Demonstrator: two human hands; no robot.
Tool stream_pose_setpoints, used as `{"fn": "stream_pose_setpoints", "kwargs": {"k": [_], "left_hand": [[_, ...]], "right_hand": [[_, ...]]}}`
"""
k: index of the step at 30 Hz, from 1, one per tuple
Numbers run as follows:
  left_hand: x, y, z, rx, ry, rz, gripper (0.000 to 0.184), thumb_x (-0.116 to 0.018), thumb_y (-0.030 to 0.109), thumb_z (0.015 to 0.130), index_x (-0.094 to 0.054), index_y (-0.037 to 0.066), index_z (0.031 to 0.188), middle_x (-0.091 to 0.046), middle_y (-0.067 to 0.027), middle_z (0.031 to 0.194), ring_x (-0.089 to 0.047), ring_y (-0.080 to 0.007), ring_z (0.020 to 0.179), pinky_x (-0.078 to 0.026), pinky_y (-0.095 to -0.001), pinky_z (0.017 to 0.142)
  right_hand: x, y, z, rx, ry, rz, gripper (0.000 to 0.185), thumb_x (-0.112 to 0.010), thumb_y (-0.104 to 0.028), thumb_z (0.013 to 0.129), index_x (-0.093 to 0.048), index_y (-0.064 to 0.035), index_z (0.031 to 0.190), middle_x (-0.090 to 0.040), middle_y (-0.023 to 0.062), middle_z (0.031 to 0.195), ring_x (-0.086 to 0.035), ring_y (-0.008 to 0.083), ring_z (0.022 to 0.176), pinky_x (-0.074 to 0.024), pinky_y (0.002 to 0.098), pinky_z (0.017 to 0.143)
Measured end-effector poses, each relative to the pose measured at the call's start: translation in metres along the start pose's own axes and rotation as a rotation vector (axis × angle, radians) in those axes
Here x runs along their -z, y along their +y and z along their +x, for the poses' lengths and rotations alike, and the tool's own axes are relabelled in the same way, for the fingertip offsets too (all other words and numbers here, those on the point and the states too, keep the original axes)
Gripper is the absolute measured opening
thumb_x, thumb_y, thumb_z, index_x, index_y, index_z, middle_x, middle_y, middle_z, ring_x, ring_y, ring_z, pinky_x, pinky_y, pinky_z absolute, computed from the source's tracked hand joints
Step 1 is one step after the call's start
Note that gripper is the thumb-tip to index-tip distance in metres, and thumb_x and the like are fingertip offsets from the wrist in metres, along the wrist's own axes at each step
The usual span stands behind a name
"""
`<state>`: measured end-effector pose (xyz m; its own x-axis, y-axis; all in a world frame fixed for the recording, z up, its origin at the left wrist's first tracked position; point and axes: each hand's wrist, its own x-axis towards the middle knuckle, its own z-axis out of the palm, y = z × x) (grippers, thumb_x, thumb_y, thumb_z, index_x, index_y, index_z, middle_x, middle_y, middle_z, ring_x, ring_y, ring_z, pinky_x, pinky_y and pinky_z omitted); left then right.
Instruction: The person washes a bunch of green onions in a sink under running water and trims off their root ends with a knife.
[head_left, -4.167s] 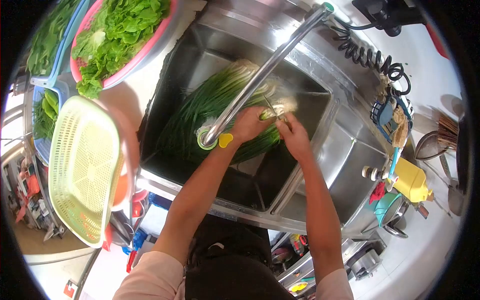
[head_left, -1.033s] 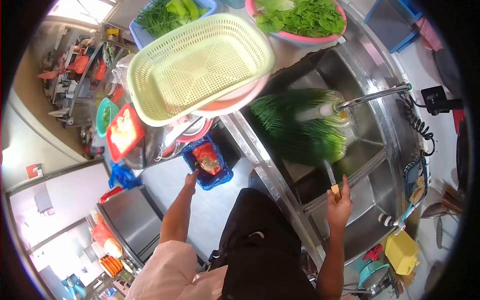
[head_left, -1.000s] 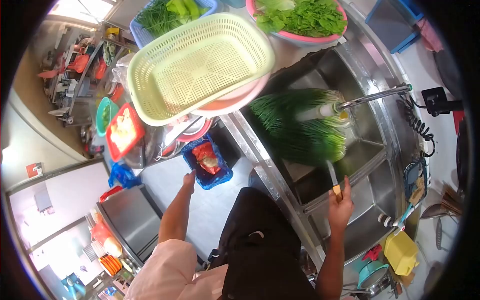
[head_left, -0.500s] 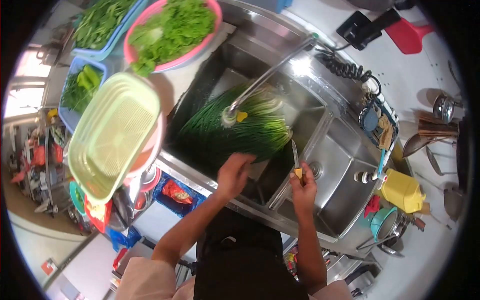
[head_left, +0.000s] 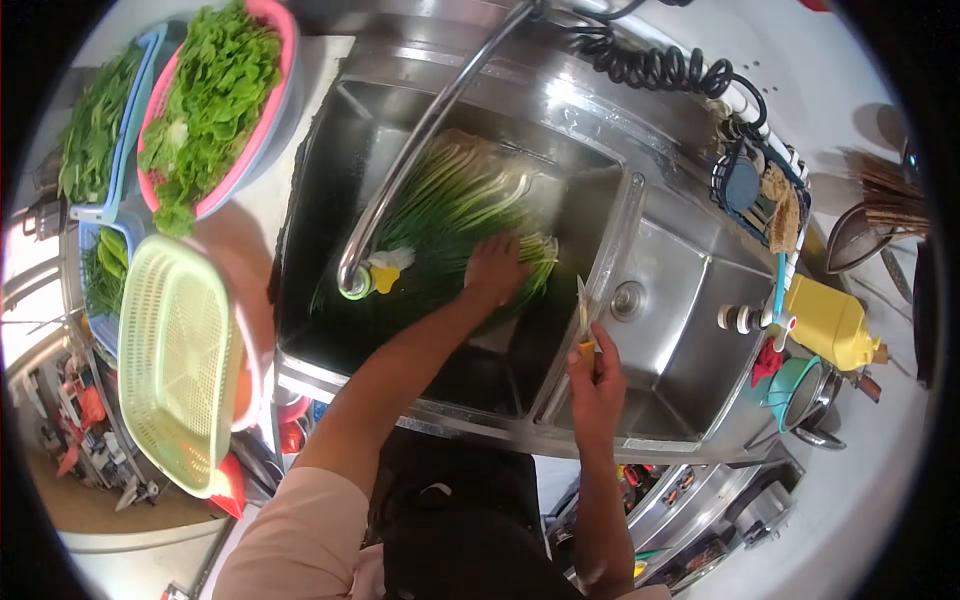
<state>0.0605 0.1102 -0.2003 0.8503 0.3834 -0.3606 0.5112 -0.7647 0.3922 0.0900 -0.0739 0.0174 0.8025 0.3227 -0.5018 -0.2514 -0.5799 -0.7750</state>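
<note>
A large heap of green onions (head_left: 450,190) lies in the left sink basin, white ends mostly toward the right and back. My left hand (head_left: 498,268) is down in that basin, its back facing up. Its fingers stretch over the onion stalks and touch them; their tips are partly hidden among the greens. Over the divider between the basins, my right hand (head_left: 598,380) grips a small knife (head_left: 585,325) by its orange-yellow handle. The blade points up and away from me.
A curved faucet (head_left: 410,150) arches over the left basin. A pale green basket (head_left: 175,365) and a pink colander (head_left: 285,100) with lettuce stand at left. Along the right are the second basin (head_left: 680,300), a sponge rack (head_left: 750,185) and a yellow jug (head_left: 830,320).
My left hand has moved from the basin's front side deeper in, onto the onions. The right hand still holds the knife near the divider. The camera view has shifted, and the faucet appears further left.
</note>
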Motion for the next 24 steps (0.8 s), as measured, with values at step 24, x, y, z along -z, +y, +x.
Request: {"fn": "stream_pose_setpoints", "kwargs": {"k": [24], "left_hand": [[0.034, -0.017, 0.108, 0.291, 0.276, 0.098, 0.035, -0.067, 0.03, 0.085, -0.066, 0.005, 0.11, -0.054, -0.0149, 0.133, -0.043, -0.0329, 0.13, -0.034, -0.0474, 0.105]], "right_hand": [[-0.029, -0.039, 0.04, 0.011, -0.061, 0.132, 0.05, -0.067, -0.01, 0.093, -0.051, 0.0004, 0.139, -0.061, 0.0034, 0.104, -0.056, 0.0091, 0.09, -0.0471, 0.0243, 0.082]]}}
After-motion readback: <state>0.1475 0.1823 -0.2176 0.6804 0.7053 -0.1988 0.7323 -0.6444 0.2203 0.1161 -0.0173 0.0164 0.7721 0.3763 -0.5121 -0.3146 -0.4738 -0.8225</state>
